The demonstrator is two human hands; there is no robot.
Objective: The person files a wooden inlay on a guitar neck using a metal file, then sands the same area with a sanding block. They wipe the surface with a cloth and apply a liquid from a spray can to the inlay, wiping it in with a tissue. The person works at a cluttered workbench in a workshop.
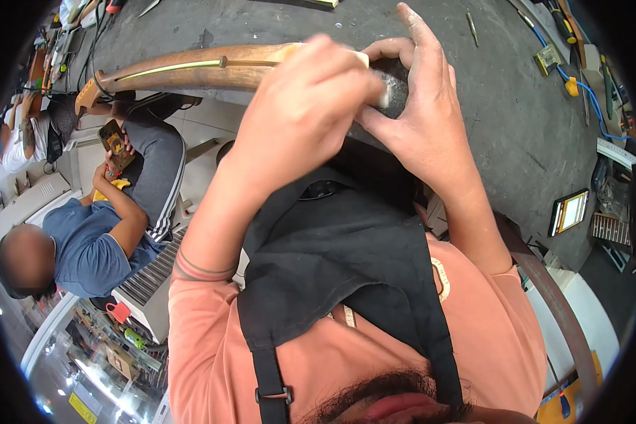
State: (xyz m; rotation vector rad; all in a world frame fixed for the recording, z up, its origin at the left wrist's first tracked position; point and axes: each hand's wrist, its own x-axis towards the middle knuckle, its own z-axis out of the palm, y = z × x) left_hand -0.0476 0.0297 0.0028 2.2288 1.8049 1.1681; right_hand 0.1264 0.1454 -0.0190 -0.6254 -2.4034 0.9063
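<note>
A long, curved brown wooden piece with a pale green strip and a small round knob lies along the near edge of the bench. Over its right end is my left hand, its fingers bent closed and slightly blurred. What they pinch is hidden. A cream-coloured tip shows just beyond the knuckles. My right hand curves around a dark thing dusted with white powder, thumb below and fingers above, one finger stretched upward. The dark thing's kind cannot be made out. Both hands nearly meet there.
The dark grey bench carries a thin metal tool, a blue cable and a lit tablet at the right. A seated person holds a phone at the left. Another person is farther back.
</note>
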